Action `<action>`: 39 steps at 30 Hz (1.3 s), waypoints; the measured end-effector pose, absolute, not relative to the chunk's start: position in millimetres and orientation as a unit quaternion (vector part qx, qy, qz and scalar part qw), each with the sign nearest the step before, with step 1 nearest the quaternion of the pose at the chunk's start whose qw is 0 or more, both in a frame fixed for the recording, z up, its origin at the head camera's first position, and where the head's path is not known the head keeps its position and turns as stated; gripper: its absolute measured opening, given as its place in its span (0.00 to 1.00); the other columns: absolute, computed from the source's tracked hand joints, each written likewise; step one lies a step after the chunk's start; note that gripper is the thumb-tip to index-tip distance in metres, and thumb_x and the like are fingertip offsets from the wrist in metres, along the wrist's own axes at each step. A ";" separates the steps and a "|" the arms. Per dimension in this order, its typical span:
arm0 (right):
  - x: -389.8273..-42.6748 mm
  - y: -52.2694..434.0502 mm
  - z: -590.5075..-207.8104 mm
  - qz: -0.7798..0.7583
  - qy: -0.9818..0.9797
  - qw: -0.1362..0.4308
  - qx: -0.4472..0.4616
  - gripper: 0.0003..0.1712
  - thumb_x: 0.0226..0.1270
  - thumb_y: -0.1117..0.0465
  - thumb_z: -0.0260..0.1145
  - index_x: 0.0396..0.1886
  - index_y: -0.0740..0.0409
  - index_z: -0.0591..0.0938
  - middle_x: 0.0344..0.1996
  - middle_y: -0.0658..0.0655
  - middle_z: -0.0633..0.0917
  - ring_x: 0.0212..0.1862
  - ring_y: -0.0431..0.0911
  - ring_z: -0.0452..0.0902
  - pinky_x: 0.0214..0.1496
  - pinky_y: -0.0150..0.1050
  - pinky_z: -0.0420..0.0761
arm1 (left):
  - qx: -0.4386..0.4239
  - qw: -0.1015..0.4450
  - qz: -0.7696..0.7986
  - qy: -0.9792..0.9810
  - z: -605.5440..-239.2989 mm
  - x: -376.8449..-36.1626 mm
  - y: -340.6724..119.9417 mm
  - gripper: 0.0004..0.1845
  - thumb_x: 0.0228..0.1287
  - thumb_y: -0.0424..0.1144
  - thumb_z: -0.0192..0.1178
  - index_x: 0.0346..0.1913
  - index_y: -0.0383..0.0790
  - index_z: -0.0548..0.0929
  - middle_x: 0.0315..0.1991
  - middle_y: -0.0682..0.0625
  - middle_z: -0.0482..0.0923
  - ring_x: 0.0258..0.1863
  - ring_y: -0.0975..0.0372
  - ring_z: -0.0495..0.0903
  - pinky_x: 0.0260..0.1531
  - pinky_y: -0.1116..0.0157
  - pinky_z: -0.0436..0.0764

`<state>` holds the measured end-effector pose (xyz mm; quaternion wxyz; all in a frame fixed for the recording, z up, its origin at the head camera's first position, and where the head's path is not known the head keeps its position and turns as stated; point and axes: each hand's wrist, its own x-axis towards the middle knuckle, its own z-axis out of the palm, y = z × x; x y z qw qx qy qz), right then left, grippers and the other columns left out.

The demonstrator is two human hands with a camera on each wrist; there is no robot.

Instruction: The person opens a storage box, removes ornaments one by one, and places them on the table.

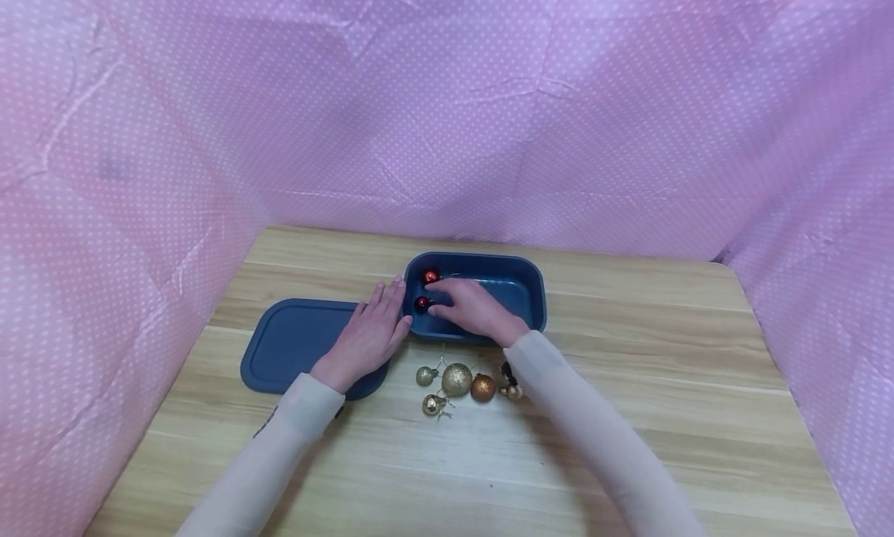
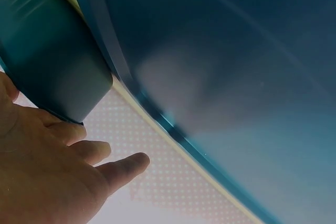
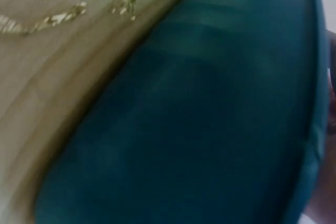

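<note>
A dark blue container (image 1: 531, 289) stands on the wooden table, and its lid (image 1: 286, 343) lies flat to its left. My right hand (image 1: 469, 306) reaches into the container, its curled fingertips pinching a small red ball (image 1: 421, 303) at the left end. A second red ball (image 1: 430, 275) lies just behind it. My left hand (image 1: 370, 331) rests flat on the lid's right end, fingertips against the container's left wall. The left wrist view shows its straight fingers (image 2: 118, 167) beside that wall (image 2: 52, 66). The right wrist view shows only the container's outer wall (image 3: 210, 129).
Several small gold and orange baubles (image 1: 457, 379) with thin strings lie on the table (image 1: 663, 413) just in front of the container. Pink dotted cloth (image 1: 447, 118) closes off the back and both sides.
</note>
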<state>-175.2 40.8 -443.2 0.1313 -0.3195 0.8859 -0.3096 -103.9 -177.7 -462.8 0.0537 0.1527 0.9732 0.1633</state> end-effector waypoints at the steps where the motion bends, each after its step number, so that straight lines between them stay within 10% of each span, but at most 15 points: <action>1: -176.6 39.5 -445.3 -0.311 0.885 0.135 -0.318 0.27 0.75 0.57 0.68 0.69 0.62 0.79 0.65 0.60 0.81 0.69 0.53 0.74 0.73 0.48 0.71 | 0.153 0.053 0.164 0.973 -462.9 -103.9 -177.7 0.36 0.85 0.53 0.39 0.84 0.35 0.47 0.84 0.43 0.43 0.82 0.44 0.44 0.73 0.37 0.56; 39: -190.9 16.4 -462.4 -0.264 0.902 0.123 -0.318 0.19 0.75 0.61 0.68 0.62 0.59 0.85 0.58 0.58 0.86 0.64 0.52 0.79 0.70 0.46 0.73 | 0.154 0.054 0.163 0.973 -461.1 -102.4 -178.3 0.37 0.85 0.52 0.39 0.84 0.35 0.46 0.84 0.43 0.43 0.82 0.44 0.43 0.73 0.37 0.56</action>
